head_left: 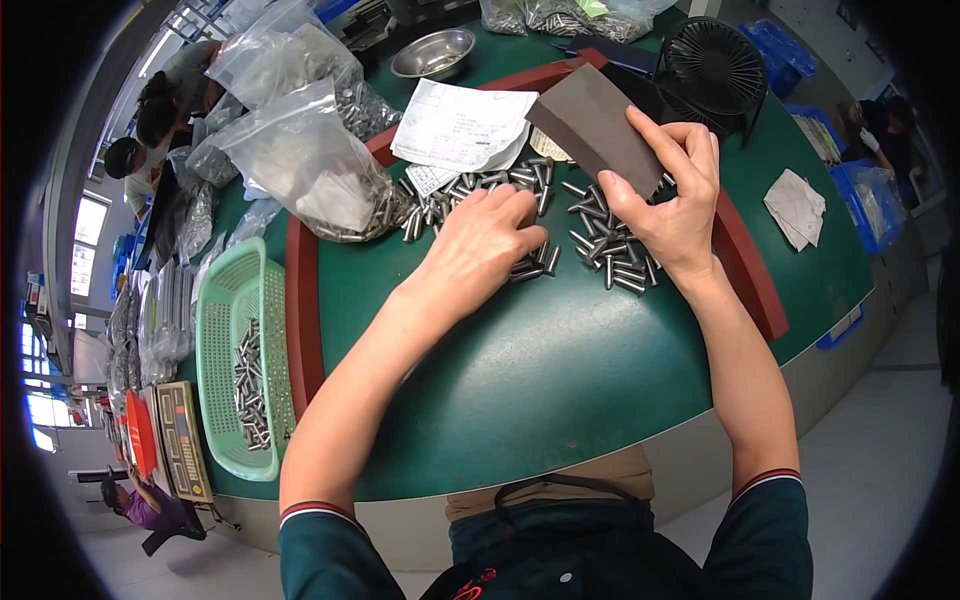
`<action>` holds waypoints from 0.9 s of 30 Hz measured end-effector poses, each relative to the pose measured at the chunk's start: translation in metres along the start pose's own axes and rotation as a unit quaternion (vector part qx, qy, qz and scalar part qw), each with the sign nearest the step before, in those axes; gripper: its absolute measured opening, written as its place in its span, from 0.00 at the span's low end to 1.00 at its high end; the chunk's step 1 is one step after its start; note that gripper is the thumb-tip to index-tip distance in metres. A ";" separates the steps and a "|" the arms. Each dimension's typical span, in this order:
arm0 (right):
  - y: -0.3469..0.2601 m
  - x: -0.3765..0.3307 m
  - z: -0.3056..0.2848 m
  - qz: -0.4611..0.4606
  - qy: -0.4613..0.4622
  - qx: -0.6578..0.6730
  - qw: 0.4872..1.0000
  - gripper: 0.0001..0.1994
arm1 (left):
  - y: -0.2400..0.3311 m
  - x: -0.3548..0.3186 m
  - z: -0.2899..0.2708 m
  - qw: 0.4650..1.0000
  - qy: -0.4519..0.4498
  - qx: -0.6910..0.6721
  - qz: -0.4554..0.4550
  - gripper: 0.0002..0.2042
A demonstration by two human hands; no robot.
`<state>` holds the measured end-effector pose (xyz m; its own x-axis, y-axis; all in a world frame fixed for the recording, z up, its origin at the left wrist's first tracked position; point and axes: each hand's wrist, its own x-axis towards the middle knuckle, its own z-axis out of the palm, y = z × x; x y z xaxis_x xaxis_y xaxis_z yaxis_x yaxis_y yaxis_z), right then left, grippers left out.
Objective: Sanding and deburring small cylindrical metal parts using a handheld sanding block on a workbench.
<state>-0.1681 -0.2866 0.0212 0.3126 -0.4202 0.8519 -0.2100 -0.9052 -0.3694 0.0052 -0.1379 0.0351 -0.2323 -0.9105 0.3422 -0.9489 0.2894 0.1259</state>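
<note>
My left hand (482,245) reaches into a pile of short metal pins (545,178) on the green tabletop. Its fingers are curled together and pressed down among them; the fingertips are hidden, so whether a pin is gripped does not show. My right hand (675,205) holds up a dark grey-brown rectangular slab (590,115), thumb on the near edge and fingers along the far one. The slab is tilted above a second heap of pins (615,250) that lies under it and partly behind the right hand.
Red-brown rails (305,300) border the work area. Left stands a green plastic basket (235,270) holding pins, beside a scale (182,440). Bulging clear bags (320,165), printed papers (460,125), a metal bowl (433,52) and a black fan (710,65) lie beyond. A cloth (795,208) is right.
</note>
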 end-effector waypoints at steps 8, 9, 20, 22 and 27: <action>0.000 0.001 -0.001 0.001 0.008 0.008 1.000 0.28 | -0.004 0.023 -0.003 0.981 -0.110 0.106 0.122 0.04; -0.001 0.001 -0.001 0.001 0.008 0.008 1.000 0.28 | -0.005 0.024 -0.003 0.980 -0.098 0.108 0.138 0.04; -0.004 0.000 -0.001 -0.004 -0.008 0.014 1.000 0.29 | 0.016 -0.033 -0.035 0.895 0.055 -0.348 -0.274 0.08; -0.006 -0.001 0.000 -0.011 -0.015 0.015 1.000 0.29 | 0.019 -0.056 -0.037 0.746 0.115 -0.527 -0.391 0.10; -0.020 -0.002 0.003 -0.032 -0.042 0.029 0.998 0.29 | 0.005 -0.120 -0.038 0.524 0.177 -0.706 -0.441 0.14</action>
<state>-0.1614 -0.2682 0.0258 0.4014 -0.3631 0.8408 -0.1341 -0.9314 -0.3383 0.0367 -0.0164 0.0302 0.4554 -0.8347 -0.3095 0.5098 -0.0405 0.8593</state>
